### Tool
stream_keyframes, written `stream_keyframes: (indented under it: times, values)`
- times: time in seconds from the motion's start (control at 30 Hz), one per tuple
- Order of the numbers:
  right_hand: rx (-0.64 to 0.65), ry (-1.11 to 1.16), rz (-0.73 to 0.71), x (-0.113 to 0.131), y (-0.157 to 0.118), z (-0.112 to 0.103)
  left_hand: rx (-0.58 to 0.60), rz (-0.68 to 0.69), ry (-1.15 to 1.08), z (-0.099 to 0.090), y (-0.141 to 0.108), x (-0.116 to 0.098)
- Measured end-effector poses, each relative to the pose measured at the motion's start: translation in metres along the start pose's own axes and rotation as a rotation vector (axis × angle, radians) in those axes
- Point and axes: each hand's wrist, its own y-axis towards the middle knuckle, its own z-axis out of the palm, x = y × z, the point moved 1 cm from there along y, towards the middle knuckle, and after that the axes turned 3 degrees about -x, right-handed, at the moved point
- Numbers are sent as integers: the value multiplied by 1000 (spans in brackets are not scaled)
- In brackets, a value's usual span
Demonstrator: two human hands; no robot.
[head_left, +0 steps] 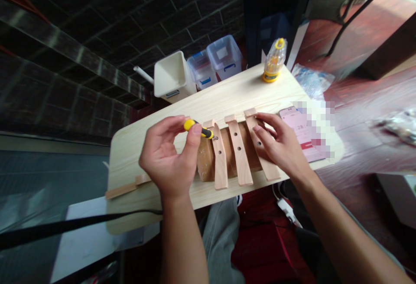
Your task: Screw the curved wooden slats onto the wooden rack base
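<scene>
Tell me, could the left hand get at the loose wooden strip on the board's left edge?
Likely yes: the left hand sits just beside the wooden strip, with nothing between them, though it is holding a yellow-and-black screwdriver.

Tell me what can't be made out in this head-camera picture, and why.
All in the head view:
- Tip of the yellow-and-black screwdriver: too small to see how it meets the wooden slat.
- Wooden block: partly hidden by the slats and the left hand.
- Phone: screen mostly covered by a pixelated patch.
- Shiny package: blurred and cut off by the right edge.
</scene>
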Motion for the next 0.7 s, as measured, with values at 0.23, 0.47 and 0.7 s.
stream_keyframes:
  times: [0.23,0.47,0.7]
  values:
    - [-13,-4,-9,0,0,0,13,50,-40,0,1,3]
    - [-18,-11,-17,0,0,1,-10,86,26,2,3,1]
    - [-20,-17,-26,0,0,1,7,52,31,-1,2,2]
